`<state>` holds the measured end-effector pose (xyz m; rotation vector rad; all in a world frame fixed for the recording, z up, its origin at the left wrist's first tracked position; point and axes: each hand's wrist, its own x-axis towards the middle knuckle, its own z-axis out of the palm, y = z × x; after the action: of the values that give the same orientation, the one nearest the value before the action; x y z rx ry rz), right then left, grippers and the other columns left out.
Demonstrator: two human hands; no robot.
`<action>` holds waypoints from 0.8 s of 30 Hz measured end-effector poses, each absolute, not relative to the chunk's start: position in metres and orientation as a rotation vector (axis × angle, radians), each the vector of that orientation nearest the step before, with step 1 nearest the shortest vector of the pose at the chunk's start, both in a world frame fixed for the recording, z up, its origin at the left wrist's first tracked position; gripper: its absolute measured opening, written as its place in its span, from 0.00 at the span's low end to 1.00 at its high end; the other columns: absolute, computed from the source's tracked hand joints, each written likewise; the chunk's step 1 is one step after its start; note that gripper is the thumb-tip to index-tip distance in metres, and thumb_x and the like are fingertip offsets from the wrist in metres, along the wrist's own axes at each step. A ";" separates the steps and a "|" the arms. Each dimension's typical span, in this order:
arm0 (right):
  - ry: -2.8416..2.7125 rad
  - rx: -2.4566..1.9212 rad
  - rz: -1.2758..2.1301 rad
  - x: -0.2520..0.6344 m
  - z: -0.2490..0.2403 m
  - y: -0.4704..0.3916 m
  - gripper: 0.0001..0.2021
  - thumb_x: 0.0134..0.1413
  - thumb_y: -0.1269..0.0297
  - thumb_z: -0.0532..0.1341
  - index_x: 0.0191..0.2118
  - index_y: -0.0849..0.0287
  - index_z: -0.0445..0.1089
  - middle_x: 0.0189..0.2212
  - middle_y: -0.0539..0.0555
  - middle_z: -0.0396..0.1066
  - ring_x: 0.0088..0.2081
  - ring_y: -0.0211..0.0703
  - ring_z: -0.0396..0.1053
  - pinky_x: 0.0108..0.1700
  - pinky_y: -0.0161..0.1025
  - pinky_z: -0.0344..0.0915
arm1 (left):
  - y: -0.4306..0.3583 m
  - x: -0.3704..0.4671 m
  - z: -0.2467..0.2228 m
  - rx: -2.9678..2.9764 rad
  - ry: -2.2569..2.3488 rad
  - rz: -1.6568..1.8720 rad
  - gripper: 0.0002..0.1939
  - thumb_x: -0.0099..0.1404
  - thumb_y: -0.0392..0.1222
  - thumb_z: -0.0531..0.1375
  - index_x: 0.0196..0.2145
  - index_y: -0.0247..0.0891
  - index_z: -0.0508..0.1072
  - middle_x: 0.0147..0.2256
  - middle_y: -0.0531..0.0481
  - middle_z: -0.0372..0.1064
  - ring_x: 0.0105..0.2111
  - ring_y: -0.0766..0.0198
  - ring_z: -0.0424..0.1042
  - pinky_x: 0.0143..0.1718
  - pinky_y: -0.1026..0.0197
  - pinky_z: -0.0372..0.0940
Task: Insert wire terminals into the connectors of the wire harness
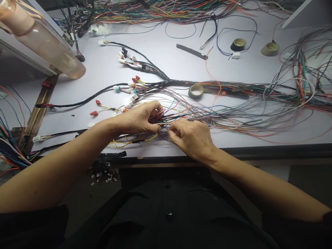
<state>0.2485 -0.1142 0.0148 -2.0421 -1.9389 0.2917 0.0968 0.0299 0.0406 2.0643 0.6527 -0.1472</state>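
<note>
One bundle of loose, many-coloured wires [166,119] lies near the front edge of the one white table [241,69], between two bare hands; its strands overlap too much to count. Its long axis runs left to right, roughly along that edge, with connectors toward the left and thin strands fanning out rightward. The left hand [145,117] is curled around the bundle, thumb below and fingers above; the right hand [193,138] is drawn closed just beside it, fingertips together, though what they pinch cannot be told. One yellow wire [151,138] bends out below the left hand. Two red connectors [93,113] lie left of that hand. Beyond the bundle, one black-taped harness [178,82] lies nearly parallel, splitting into branches at its left. Three tape rolls sit on the table: one near the harness [195,97], two farther back at the right [234,46] [269,50]. One dark flat strip [192,51] lies slantwise behind the harness. One bottle [52,45] is at the far left, and a heap of wires [166,10] spans the back.
</note>
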 end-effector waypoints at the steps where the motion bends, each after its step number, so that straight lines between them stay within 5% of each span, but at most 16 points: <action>1: -1.935 -2.044 0.299 0.248 0.015 -0.114 0.08 0.56 0.65 0.58 0.32 0.56 0.74 0.29 0.48 0.76 0.27 0.37 0.67 0.30 0.37 0.48 | 0.030 0.096 0.040 2.052 0.647 -0.143 0.13 0.52 0.35 0.61 0.35 0.39 0.62 0.30 0.54 0.61 0.29 0.67 0.62 0.29 0.64 0.58; 14: -1.998 -2.027 0.279 0.251 0.014 -0.112 0.08 0.56 0.65 0.58 0.31 0.56 0.75 0.29 0.49 0.76 0.26 0.37 0.66 0.30 0.38 0.49 | 0.023 0.094 0.035 2.145 0.622 -0.033 0.11 0.53 0.35 0.60 0.35 0.39 0.63 0.29 0.55 0.60 0.28 0.68 0.60 0.29 0.64 0.57; 19: -1.933 -1.743 0.449 0.275 0.039 -0.105 0.12 0.61 0.62 0.56 0.32 0.59 0.76 0.29 0.51 0.76 0.29 0.37 0.68 0.32 0.36 0.57 | 0.012 0.093 0.033 2.249 0.686 0.035 0.11 0.53 0.33 0.57 0.35 0.40 0.62 0.28 0.56 0.60 0.27 0.68 0.59 0.29 0.64 0.56; 24: -1.783 -1.525 0.464 0.299 0.047 -0.058 0.14 0.62 0.67 0.55 0.48 0.65 0.73 0.44 0.57 0.75 0.42 0.39 0.70 0.43 0.37 0.64 | -0.001 0.091 0.023 2.380 0.786 0.124 0.14 0.53 0.32 0.57 0.37 0.40 0.62 0.31 0.54 0.65 0.29 0.66 0.64 0.31 0.62 0.59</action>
<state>0.2989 -0.0578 0.0470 -1.5250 -1.7832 0.4644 0.0910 -0.0014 0.0226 2.3797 0.7861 0.1238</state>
